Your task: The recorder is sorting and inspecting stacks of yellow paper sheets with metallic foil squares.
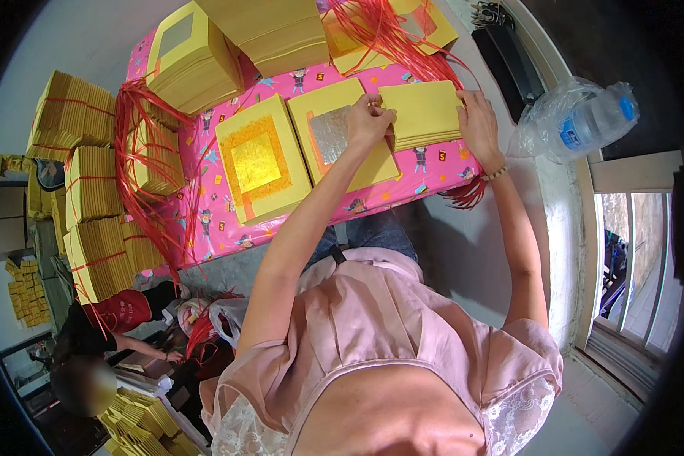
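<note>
Yellow paper stack [422, 112], low and neat-edged, lies on the pink tablecloth [239, 242] between my hands, right of two larger paper piles. Left hand [371, 121]: thumb and fingers drawn together at its left edge; cannot tell whether they pinch paper. Right hand [477, 125]: fingers bent against the right end, touching; grip or mere pressure, cannot tell. Beaded bracelet [496, 173] on that wrist.

Markings: gold-foil pile [258, 163] bears a shiny square on an orange patterned patch. Silver-foil pile [330, 137] beside it, partly under my left forearm, has a silver square with an orange strip. Cloth print: cartoon figures, small dark squares with a yellow character. Clear bottle [596, 121], blue cap, carries a blue label [570, 135] with pale print. Co-worker's red garment [128, 310], lower left, shows small light lettering, too tiny to read.

Around: red strands [127, 102] draped at left, bound yellow bundles [95, 190] past them.
</note>
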The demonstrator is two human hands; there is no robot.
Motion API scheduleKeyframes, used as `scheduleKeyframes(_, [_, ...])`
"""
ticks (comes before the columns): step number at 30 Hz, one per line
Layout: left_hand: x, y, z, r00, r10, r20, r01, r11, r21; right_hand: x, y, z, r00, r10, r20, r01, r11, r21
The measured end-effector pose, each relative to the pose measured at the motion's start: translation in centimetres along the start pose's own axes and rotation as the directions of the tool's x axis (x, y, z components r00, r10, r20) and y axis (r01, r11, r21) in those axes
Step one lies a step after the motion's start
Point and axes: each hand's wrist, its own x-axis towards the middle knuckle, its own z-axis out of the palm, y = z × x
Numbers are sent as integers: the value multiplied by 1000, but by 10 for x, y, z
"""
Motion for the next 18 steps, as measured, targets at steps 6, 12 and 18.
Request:
scheduleKeyframes(6, [-3, -3, 0, 994, 47, -101, -50, 998, -24, 2, -4, 0, 995, -37, 91, 41, 998, -40])
scheduleKeyframes(12, [-28, 11, -21, 977, 194, -92, -174, 966, 190, 7, 5, -3, 997, -67, 47, 69, 997, -40])
scheduleKeyframes(18, [-82, 13, -78, 940, 323, 107, -335, 830, 446, 15, -48, -36, 968, -195, -158, 207, 976, 69])
